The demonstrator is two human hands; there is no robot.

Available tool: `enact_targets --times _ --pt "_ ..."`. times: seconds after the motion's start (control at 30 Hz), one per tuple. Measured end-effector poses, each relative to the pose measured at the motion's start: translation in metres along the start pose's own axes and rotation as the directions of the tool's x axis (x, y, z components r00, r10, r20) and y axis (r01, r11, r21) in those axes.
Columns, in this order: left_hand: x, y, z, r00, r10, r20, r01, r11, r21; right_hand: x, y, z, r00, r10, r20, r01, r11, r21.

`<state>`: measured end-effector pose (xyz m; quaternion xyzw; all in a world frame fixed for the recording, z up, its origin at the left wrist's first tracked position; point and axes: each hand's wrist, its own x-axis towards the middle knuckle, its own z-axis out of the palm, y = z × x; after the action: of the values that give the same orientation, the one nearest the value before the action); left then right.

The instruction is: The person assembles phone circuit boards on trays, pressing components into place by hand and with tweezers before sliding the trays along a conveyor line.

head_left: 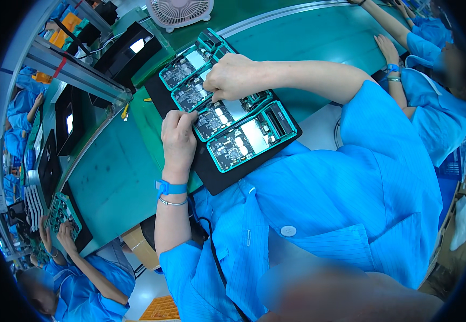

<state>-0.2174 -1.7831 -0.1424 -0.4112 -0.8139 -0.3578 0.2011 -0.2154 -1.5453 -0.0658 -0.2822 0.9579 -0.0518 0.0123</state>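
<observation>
Several opened handheld electronic devices in teal frames lie in a slanting row on a black mat, their circuit boards and silvery plates bare. The nearest device is fully visible, with no hand on it. My left hand is closed, its fingertips at the left corner of the third device from the far end. Over the second device, my right hand is closed with its fingertips pinched downward, covering part of the row. Whatever either pinch holds is too small or hidden to name. The farthest device lies beyond.
A pale fan stands at the far side of the green bench. Black boxes with lit screens stand to the left, beside a metal post. Yellow tweezers lie near it. Co-workers in blue sit on both sides.
</observation>
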Motion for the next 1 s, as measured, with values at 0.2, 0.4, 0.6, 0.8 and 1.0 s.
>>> enact_targets --times 0.2,0.4,0.6,0.8,1.0 --pt "0.007 -0.002 -0.007 0.995 0.043 0.090 -0.042 0.999 -0.008 -0.004 -0.002 0.001 1.000 -0.019 -0.022 0.019 1.000 -0.019" --pt "0.005 0.003 -0.014 0.993 0.019 0.113 -0.012 0.998 -0.060 -0.008 0.000 0.006 0.990 -0.085 -0.114 0.080 0.996 -0.043" --pt "-0.020 0.040 -0.019 0.994 -0.113 -0.002 0.112 0.984 -0.138 -0.049 -0.015 -0.002 0.946 -0.159 -0.284 0.160 0.987 -0.018" --pt "-0.042 0.064 -0.013 0.979 -0.203 -0.031 0.195 0.967 -0.164 -0.070 -0.031 0.002 0.950 -0.183 -0.253 0.185 0.983 -0.018" --pt "-0.050 0.062 -0.007 0.979 -0.200 -0.027 0.195 0.971 -0.141 -0.071 -0.038 0.012 0.956 -0.189 -0.225 0.182 0.982 -0.052"
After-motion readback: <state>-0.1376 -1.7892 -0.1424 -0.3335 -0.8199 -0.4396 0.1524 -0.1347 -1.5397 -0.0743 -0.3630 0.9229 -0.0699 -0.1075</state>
